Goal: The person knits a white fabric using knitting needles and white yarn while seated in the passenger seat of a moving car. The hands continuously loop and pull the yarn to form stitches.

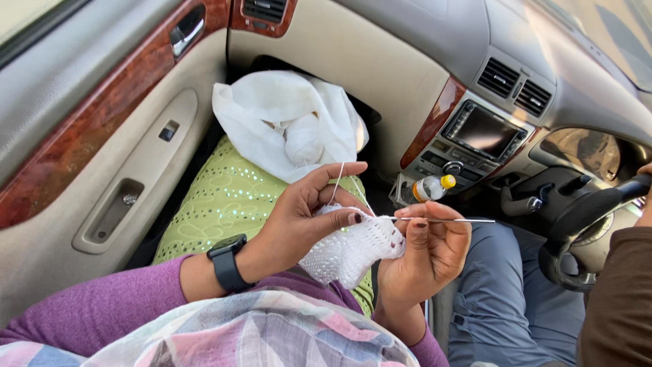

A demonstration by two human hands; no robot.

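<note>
My left hand [309,217] pinches the white crochet piece [350,251] over my lap, yarn strand [337,182] running over its raised forefinger. My right hand [424,255] is closed around the metal crochet hook [445,219], tip at the work. Ahead, an open white plastic bag [285,122] holds the yarn ball [303,139]. A bottle [431,188] sits by the console; another person's leg [506,292] lies just right.

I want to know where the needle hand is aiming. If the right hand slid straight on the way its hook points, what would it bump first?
Probably the other person's grey trouser leg; the right hand aims its thin metal crochet hook that way, though depth is unclear.
</note>
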